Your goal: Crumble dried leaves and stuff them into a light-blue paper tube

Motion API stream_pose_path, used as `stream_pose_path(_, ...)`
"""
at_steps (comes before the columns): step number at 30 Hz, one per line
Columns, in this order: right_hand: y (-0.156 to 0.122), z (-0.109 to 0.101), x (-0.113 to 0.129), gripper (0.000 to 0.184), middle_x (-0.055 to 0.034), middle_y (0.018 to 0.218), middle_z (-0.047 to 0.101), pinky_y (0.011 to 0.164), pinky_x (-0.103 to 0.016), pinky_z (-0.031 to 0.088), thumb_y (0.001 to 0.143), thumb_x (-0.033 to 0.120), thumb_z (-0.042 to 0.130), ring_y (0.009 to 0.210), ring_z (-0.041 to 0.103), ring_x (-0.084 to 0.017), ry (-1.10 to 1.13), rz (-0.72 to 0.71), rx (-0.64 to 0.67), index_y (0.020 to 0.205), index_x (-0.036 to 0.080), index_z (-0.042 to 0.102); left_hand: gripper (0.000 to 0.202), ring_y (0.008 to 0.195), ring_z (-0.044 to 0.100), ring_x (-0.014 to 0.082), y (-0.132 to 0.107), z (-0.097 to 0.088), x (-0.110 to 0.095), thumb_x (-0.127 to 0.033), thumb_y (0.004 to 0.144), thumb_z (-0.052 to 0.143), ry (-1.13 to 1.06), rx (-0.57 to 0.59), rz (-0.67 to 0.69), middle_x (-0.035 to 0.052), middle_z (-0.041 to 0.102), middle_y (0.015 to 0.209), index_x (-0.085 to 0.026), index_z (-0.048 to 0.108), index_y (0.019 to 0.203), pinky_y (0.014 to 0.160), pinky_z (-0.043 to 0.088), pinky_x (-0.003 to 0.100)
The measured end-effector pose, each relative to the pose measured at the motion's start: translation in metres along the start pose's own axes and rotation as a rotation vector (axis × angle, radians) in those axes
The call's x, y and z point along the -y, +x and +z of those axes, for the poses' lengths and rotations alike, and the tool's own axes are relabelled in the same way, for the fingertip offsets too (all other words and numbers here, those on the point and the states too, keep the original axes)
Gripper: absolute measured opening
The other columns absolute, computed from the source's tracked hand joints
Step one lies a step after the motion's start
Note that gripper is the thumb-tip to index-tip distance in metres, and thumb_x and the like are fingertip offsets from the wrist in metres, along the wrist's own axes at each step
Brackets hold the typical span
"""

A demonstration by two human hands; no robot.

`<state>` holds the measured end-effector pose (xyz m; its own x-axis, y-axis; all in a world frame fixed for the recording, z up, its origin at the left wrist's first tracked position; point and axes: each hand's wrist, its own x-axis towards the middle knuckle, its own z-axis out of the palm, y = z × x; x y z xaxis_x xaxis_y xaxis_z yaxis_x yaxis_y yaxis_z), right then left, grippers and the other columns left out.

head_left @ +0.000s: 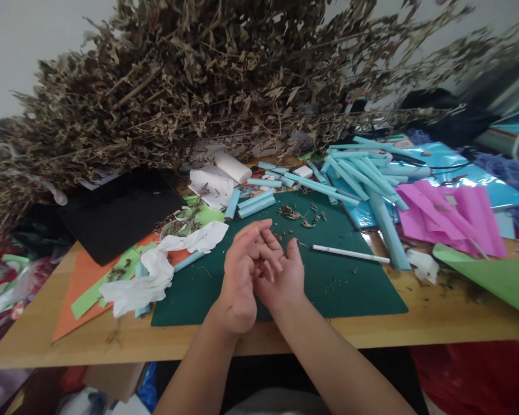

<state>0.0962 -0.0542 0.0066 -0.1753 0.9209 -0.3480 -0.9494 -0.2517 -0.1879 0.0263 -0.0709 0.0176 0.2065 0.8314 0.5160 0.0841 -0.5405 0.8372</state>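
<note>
With my left hand (239, 279) laid across my right hand (285, 279), both slack-fingered and empty, I should rub low over the green cutting mat (350, 285), catching crumbs.

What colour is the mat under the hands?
The mat is dark green; the head view shows it best.

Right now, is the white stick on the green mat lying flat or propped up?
Lying flat: the white stick rests full length on the green mat, right of the right hand, untouched.
</note>
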Motion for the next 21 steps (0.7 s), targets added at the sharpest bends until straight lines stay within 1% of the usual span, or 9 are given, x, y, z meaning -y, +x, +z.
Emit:
stream_pose_path(3,0.0,-0.001,0.0,0.05,-0.0024,0.074,0.064,0.077,-0.03,0.045,0.079,0.054,0.023,0.076,0.06,-0.015,0.067,0.014,-0.058,0.068,0.022,0.06,0.062,0.063,0.055,0.0115,0.004,0.002,-0.005,-0.064,0.074,0.004,-0.192,0.045,-0.101,0.0096,0.028,0.132,-0.032,0.022,0.124,0.042,0.045,0.024)
stream_pose_path(6,0.0,-0.002,0.0,0.047,-0.0025,0.069,0.065,0.074,-0.03,0.047,0.079,0.053,0.027,0.069,0.06,-0.015,0.115,0.034,-0.097,0.066,0.022,0.06,0.073,0.075,0.057,0.0175,0.008,0.001,-0.011,-0.069,0.069,0.004,-0.272,0.129,-0.178,0.0098,0.02,0.137,-0.028,0.027,0.124,0.039,0.045,0.023)
stream_pose_path(10,-0.002,0.001,0.001,0.047,-0.001,0.06,0.064,0.063,-0.024,0.049,0.081,0.05,0.028,0.064,0.061,-0.011,0.188,0.038,-0.157,0.061,0.02,0.058,0.081,0.086,0.056,0.0226,0.011,-0.01,-0.019,-0.073,0.064,0.003,-0.315,0.164,-0.181,0.0079,0.017,0.138,-0.026,0.036,0.121,0.044,0.047,0.026)
stream_pose_path(13,-0.003,0.001,0.003,0.05,-0.0006,0.059,0.063,0.06,-0.023,0.049,0.083,0.047,0.023,0.061,0.061,-0.01,0.181,0.017,-0.144,0.061,0.019,0.058,0.076,0.087,0.055,0.0223,0.012,-0.022,-0.018,-0.071,0.067,0.004,-0.331,0.107,-0.143,0.0078,0.022,0.136,-0.026,0.04,0.116,0.053,0.049,0.03)
stream_pose_path(15,-0.003,0.0,0.003,0.053,-0.0013,0.064,0.065,0.064,-0.025,0.049,0.084,0.047,0.02,0.065,0.061,-0.011,0.144,0.0,-0.095,0.065,0.018,0.06,0.063,0.09,0.053,0.022,0.011,-0.025,-0.012,-0.066,0.072,0.015,-0.265,-0.013,-0.072,0.0073,0.029,0.132,-0.026,0.045,0.11,0.061,0.049,0.032)
stream_pose_path(17,-0.002,-0.002,0.002,0.054,-0.0023,0.074,0.066,0.074,-0.03,0.047,0.083,0.049,0.018,0.076,0.061,-0.014,0.092,-0.017,-0.009,0.072,0.019,0.061,0.05,0.101,0.047,0.0236,0.009,-0.021,-0.006,-0.059,0.075,0.028,-0.108,-0.128,-0.025,0.0072,0.035,0.127,-0.025,0.045,0.109,0.074,0.046,0.036)
stream_pose_path(18,-0.002,-0.003,0.0,0.054,-0.0026,0.08,0.066,0.079,-0.032,0.045,0.082,0.051,0.018,0.083,0.06,-0.015,0.057,-0.036,0.044,0.075,0.019,0.062,0.048,0.108,0.042,0.0247,0.007,-0.016,-0.003,-0.055,0.077,0.03,-0.01,-0.147,-0.026,0.0078,0.035,0.127,-0.024,0.043,0.112,0.082,0.042,0.039)
stream_pose_path(19,-0.002,-0.004,-0.001,0.054,-0.0028,0.086,0.065,0.084,-0.034,0.042,0.081,0.053,0.018,0.089,0.058,-0.016,0.01,-0.061,0.104,0.079,0.021,0.062,0.049,0.115,0.035,0.0257,0.004,-0.01,-0.001,-0.053,0.078,0.029,0.086,-0.133,-0.034,0.0086,0.033,0.129,-0.023,0.04,0.116,0.09,0.036,0.042)
stream_pose_path(21,-0.002,-0.007,-0.005,0.054,-0.0027,0.1,0.061,0.092,-0.038,0.036,0.079,0.056,0.019,0.102,0.051,-0.019,-0.126,-0.137,0.237,0.09,0.023,0.06,0.054,0.124,0.019,0.0268,0.0,0.002,0.001,-0.052,0.08,0.024,0.258,-0.041,-0.057,0.0096,0.023,0.135,-0.021,0.029,0.125,0.1,0.019,0.046)
